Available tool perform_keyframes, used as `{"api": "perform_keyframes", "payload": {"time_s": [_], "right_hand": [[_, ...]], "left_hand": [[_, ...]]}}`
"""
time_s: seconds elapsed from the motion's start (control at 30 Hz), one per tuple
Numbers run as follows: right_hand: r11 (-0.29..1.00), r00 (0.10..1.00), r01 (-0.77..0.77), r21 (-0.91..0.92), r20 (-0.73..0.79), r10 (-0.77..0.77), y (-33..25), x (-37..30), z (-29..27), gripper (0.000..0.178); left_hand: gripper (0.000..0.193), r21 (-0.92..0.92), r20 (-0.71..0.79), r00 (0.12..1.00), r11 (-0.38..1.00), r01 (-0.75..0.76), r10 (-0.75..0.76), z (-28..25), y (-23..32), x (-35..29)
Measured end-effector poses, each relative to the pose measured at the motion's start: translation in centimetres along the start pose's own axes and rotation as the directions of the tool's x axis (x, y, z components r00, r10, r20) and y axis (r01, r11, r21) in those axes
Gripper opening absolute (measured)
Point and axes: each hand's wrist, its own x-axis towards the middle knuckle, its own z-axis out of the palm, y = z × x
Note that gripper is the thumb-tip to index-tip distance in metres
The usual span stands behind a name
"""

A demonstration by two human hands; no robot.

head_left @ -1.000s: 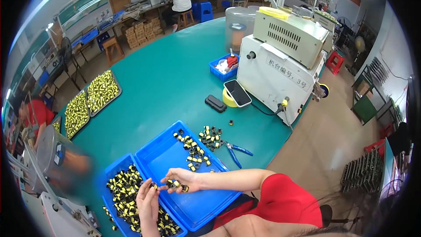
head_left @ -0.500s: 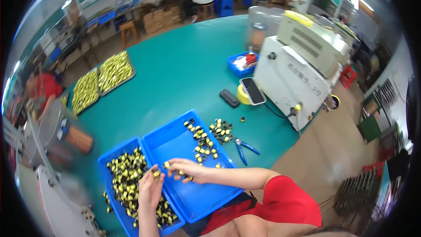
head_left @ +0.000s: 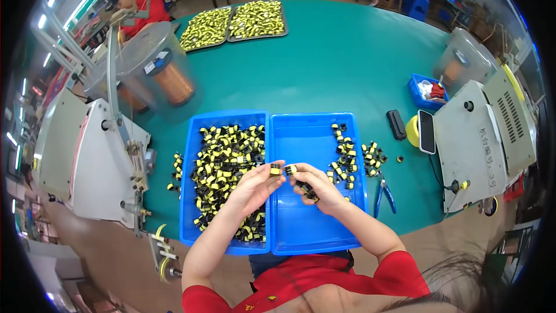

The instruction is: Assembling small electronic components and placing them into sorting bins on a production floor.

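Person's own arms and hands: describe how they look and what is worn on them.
The left hand and right hand are bare, without gloves. Both forearms are uncovered, with no watch visible. The red shirt has short sleeves and small yellow markings on its front.

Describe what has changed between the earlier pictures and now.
The view has swung left: the blue trays and pliers sit farther right in the picture. The left hand still holds a yellow-and-black part, the right hand several; the pliers remain beside the trays.
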Motion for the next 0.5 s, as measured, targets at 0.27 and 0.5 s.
{"api": "perform_keyframes", "payload": {"time_s": [0.27,0.5], "right_hand": [[0.996,0.997,0.067,-0.059,-0.02,-0.068,-0.1,-0.5,0.6,0.032],[0.836,0.914,0.349,-0.424,-0.043,-0.403,1.3,0.3,0.2,0.034]], "left_hand": [[0.027,0.057,-0.041,0.999,0.998,-0.025,0.028,0.5,-0.4,0.0],[0.029,0.173,-0.028,0.999,0.985,0.024,-0.019,0.8,-0.9,0.2]]}}
